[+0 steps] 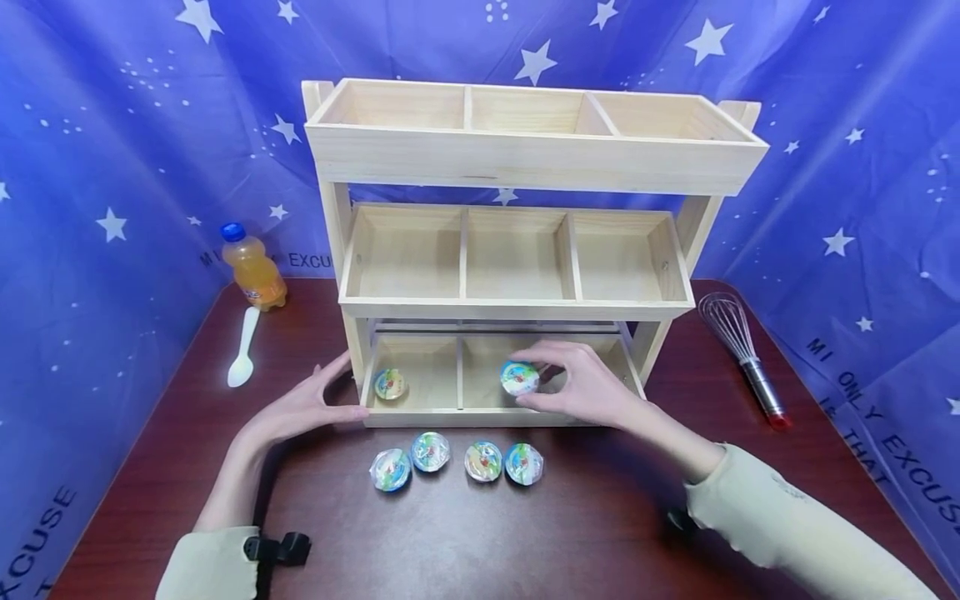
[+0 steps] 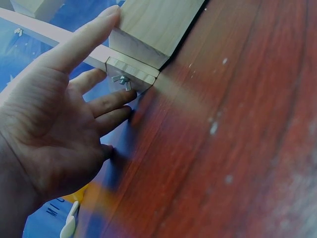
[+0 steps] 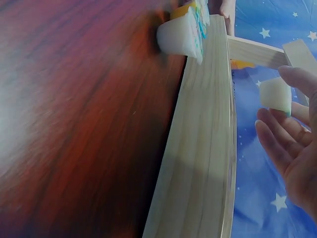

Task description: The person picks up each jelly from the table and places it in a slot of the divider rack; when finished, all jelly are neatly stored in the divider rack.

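Observation:
My right hand (image 1: pixel 588 387) pinches a jelly cup (image 1: pixel 519 377) with a printed foil lid between thumb and fingers, above the middle compartment of the wooden rack's bottom tray (image 1: pixel 420 419). In the right wrist view the cup's pale side (image 3: pixel 275 94) shows. Another jelly cup (image 1: pixel 390 384), yellowish, sits in the left compartment. My left hand (image 1: pixel 300 408) is at the tray's left end, thumb touching the front corner and relaxed fingers beside the rack's leg (image 2: pixel 131 72). In front of the tray, several cups stand on the table, among them a jelly cup (image 1: pixel 391 470) and a yellowish one (image 1: pixel 483 462).
The rack's middle tray (image 1: pixel 517 310) and top tray (image 1: pixel 532 158) rise above my hands, each split into three compartments. On the left stand an orange drink bottle (image 1: pixel 255 267) and a white spoon (image 1: pixel 244 350). A whisk (image 1: pixel 746 358) lies at right. A starry blue curtain (image 1: pixel 112 167) hangs behind.

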{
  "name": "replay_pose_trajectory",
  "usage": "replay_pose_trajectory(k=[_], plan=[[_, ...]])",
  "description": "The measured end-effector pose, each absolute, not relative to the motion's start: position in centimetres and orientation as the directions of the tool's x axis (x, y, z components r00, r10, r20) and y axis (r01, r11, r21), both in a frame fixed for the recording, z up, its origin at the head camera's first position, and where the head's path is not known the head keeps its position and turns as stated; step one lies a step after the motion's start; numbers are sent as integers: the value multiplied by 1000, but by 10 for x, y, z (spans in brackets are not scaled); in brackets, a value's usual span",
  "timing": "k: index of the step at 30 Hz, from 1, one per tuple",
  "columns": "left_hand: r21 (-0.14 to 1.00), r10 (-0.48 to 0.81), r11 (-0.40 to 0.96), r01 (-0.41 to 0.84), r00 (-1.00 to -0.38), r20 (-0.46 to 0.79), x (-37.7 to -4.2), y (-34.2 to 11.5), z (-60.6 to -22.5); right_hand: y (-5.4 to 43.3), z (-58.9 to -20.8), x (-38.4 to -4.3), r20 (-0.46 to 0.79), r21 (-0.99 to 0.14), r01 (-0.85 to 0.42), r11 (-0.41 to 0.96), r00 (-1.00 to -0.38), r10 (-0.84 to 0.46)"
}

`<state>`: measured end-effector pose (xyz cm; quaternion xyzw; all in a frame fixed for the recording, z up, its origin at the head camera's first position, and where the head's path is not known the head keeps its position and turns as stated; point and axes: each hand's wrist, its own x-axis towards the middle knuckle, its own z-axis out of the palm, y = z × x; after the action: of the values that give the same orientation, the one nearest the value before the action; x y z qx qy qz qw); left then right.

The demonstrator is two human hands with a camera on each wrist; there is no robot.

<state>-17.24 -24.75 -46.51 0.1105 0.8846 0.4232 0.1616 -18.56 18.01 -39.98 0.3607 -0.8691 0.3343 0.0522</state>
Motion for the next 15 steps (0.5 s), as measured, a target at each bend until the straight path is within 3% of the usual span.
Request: replay_pose_trajectory(k=[8,15], plan=[[780,315,626,13,-919,-237,-171,-248,-463,141,-398,-205,208,-679,-552,484,-776,-595],[790,341,611,48,-917,-207,-173,-246,-465,115,-400,-218,148,-700,-536,472,-755,-639]])
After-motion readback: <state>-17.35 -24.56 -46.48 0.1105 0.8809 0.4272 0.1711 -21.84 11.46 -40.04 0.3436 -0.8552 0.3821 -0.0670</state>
